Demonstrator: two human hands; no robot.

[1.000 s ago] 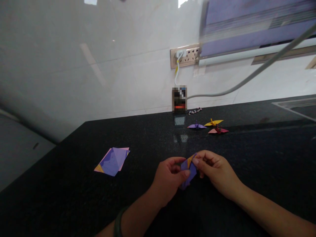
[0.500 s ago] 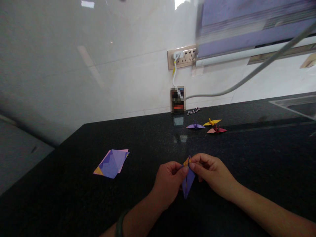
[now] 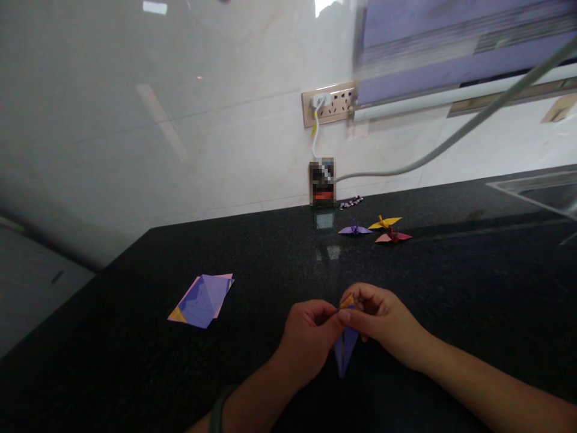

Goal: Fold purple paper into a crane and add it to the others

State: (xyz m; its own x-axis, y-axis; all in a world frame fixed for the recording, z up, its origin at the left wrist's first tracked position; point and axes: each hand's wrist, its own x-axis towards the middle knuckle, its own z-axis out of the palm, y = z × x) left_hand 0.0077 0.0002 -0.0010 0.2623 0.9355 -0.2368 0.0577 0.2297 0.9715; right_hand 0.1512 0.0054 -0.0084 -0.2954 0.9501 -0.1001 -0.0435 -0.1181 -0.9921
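Observation:
Between my two hands is a folded purple origami paper (image 3: 346,349) with an orange-yellow patch near its top and a narrow point toward me. My left hand (image 3: 311,337) pinches its upper left side between thumb and fingers. On the upper right, my right hand (image 3: 383,316) grips the paper, its thumb pressed across the front close to my left thumb. Fingers hide part of the upper folds. Left of my hands, a stack of square origami sheets (image 3: 202,300), purple over pink and yellow, lies on the dark counter (image 3: 252,258).
Farther back sit a purple paper crane (image 3: 354,230), a yellow paper crane (image 3: 384,222) and a red-pink paper crane (image 3: 393,236). Behind them are a beaded strand (image 3: 351,202) and a blurred-out small box (image 3: 323,183) against the wall. A grey cable (image 3: 433,157) runs rightward; a socket panel (image 3: 329,105) is above.
My right thumb has moved left and down across the front of the purple paper, meeting my left thumb. The paper's lower tip sits slightly lower. The view has shifted a little.

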